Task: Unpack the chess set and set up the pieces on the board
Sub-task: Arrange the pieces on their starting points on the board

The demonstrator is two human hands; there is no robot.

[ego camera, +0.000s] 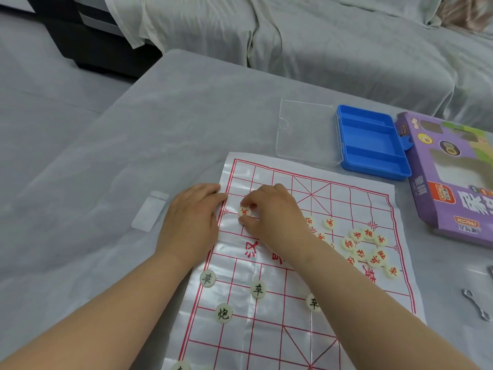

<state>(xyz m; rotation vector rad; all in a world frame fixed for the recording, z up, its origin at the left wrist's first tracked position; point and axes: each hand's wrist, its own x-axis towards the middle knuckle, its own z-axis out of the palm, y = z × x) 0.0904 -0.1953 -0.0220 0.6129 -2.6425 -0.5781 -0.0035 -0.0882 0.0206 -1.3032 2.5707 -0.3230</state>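
grey table [160,124] before a draped sofa [320,36].

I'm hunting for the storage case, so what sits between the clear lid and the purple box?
The blue tray, its compartments empty, lies between the clear lid and the purple box, as the head view shows.

The purple box [437,209] runs off the right edge; the right forearm [354,297] partly covers some red pieces [309,221].
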